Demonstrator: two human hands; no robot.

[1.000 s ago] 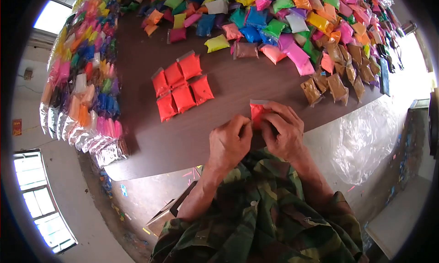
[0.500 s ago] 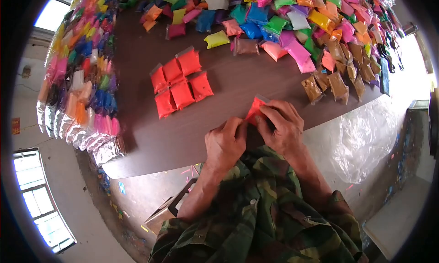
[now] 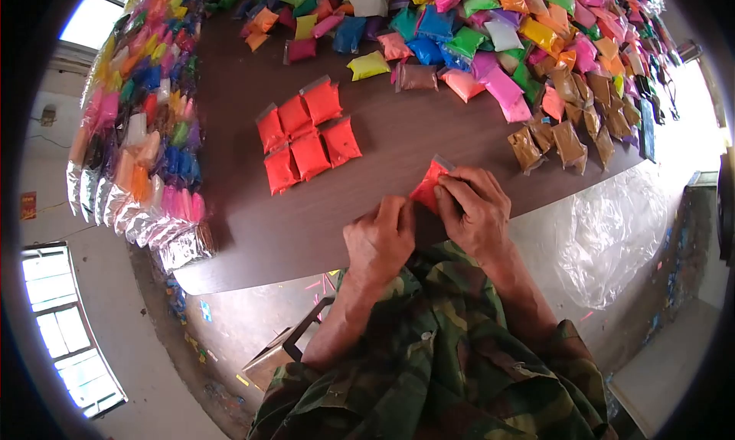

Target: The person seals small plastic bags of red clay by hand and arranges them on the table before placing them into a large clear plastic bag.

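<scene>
Between my hands, near the table's front edge, is a small clear bag filled with something red (image 3: 428,189). My right hand (image 3: 476,206) pinches its right side between thumb and fingers. With fingers curled, my left hand (image 3: 380,235) grips the lower left corner of the same bag; the fingertips partly hide that corner. Farther up the table, several matching red bags (image 3: 310,156) lie flat in two rows, close against one another.
Loose bags in many colours (image 3: 436,26) cover the far side of the brown table (image 3: 237,225). Brown bags (image 3: 568,145) lie at the right. Packed clear sleeves of coloured bags (image 3: 138,157) line the left edge. A clear plastic sheet (image 3: 609,241) hangs off the front right.
The red bag now shows more of its face, and my right thumb and fingers have shifted slightly on it. The view has moved a little. My left hand stays at the bag's corner.
</scene>
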